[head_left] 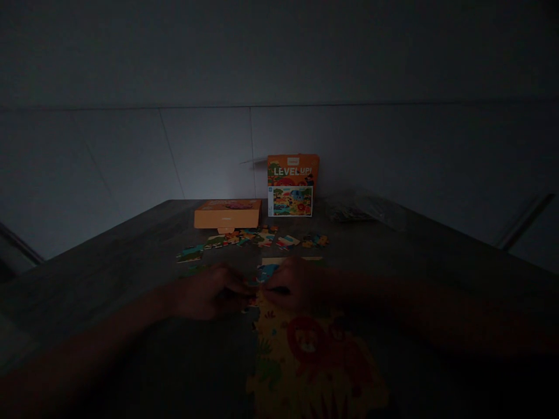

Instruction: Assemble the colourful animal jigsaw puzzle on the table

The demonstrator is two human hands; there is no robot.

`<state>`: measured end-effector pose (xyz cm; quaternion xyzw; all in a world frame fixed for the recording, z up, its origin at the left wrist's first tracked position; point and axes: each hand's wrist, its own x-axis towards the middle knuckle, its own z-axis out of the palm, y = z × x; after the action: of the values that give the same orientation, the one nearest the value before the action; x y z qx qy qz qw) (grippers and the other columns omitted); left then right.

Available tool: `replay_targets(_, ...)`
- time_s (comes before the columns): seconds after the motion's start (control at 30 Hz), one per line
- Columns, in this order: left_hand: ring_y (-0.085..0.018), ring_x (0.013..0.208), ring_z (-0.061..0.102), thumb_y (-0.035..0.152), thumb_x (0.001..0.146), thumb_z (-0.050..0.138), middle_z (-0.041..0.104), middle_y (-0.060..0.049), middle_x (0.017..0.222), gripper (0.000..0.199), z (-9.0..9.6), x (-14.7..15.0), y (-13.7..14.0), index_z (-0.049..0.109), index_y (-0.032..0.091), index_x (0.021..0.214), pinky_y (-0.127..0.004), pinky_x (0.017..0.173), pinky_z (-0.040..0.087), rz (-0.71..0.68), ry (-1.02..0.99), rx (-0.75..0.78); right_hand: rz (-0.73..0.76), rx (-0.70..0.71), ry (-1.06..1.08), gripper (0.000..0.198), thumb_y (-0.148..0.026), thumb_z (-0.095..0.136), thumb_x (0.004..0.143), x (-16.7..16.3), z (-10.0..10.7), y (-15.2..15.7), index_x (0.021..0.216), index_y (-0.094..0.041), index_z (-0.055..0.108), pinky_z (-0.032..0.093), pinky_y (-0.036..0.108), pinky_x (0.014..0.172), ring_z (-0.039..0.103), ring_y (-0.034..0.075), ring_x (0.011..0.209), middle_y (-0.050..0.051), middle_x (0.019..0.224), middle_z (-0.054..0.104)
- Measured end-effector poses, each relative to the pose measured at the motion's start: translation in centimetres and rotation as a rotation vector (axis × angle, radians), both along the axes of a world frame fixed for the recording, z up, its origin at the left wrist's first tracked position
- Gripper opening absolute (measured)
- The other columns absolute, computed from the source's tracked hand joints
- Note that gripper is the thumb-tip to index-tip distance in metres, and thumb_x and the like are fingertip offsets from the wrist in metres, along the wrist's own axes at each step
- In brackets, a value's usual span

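Observation:
A partly assembled jigsaw puzzle with lions on a yellow ground lies in front of me, in dim light. At its upper left edge my left hand is closed, thumb and fingers pinching a small puzzle piece that they mostly cover. Close against it from the other side, my right hand is also closed, its fingertips pinched on a piece at the puzzle's edge. A blue part of the picture shows just beyond the right fingers. Darkness blurs the exact contact.
Loose puzzle pieces lie scattered beyond my hands, with one piece farther left. An orange box lies behind them. An upright "LEVEL UP!" box has a picture card before it. Clear plastic bags rest at the back right.

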<state>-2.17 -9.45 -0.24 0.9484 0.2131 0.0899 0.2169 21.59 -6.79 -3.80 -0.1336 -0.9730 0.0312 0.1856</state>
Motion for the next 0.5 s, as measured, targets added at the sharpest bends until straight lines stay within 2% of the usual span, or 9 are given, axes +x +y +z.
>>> replay_targets(0.07,-0.018,0.076,0.064,0.022,0.096,0.052,0.073,-0.009,0.091,0.024,0.1,0.0,-0.1,0.073,0.021,0.106,-0.027,0.065,0.047,0.011,-0.004,0.000,-0.137,-0.004,-0.007,0.032,-0.027,0.053,0.087,-0.2,0.1,0.4,0.059,-0.015,0.062,0.028,0.023,0.051,0.042,0.008,0.045,-0.001,0.050,0.056)
replay_targets(0.13,-0.018,0.074,0.064,0.021,0.094,0.053,0.073,-0.009,0.089,0.023,0.2,0.0,-0.1,0.073,0.020,0.105,-0.028,0.065,0.047,0.015,-0.012,-0.013,-0.439,0.034,-0.001,0.031,-0.027,0.054,0.087,-0.2,0.5,1.1,0.060,-0.015,0.065,0.032,0.025,0.055,0.048,0.010,0.050,0.002,0.055,0.060)
replay_targets(0.17,-0.018,0.075,0.065,0.021,0.094,0.053,0.073,-0.009,0.090,0.023,0.2,0.0,-0.1,0.073,0.020,0.106,-0.027,0.065,0.048,0.010,-0.014,-0.019,-0.625,0.047,0.016,0.031,-0.028,0.052,0.089,-0.1,0.7,1.6,0.066,-0.015,0.068,0.034,0.026,0.058,0.052,0.013,0.056,0.004,0.062,0.064)
replay_targets(0.23,-0.018,0.078,0.066,0.020,0.093,0.054,0.074,-0.008,0.092,0.023,0.1,0.0,0.0,0.072,0.021,0.108,-0.027,0.066,0.048,-0.010,-0.017,-0.031,-0.878,0.037,0.006,0.029,-0.035,0.051,0.092,0.3,1.1,2.7,0.083,-0.015,0.071,0.040,0.027,0.066,0.060,0.017,0.073,0.008,0.083,0.069)
replay_targets(0.33,-0.018,0.081,0.067,0.018,0.092,0.054,0.074,-0.008,0.096,0.026,0.1,-0.1,0.0,0.071,0.023,0.111,-0.026,0.067,0.049,-0.016,-0.002,-0.045,-0.969,0.045,-0.013,0.044,-0.050,0.052,0.092,1.3,1.2,4.4,0.098,-0.009,0.069,0.045,0.032,0.080,0.061,0.025,0.096,0.019,0.108,0.064)
replay_targets(0.5,-0.018,0.080,0.068,0.022,0.095,0.053,0.075,-0.008,0.094,0.023,0.4,0.0,-0.2,0.073,0.019,0.107,-0.025,0.067,0.049,0.023,-0.001,-0.094,-0.992,-0.051,-0.100,0.054,-0.062,0.054,0.086,1.8,0.3,5.8,0.093,-0.011,0.070,0.048,0.032,0.081,0.062,0.026,0.098,0.019,0.111,0.062)
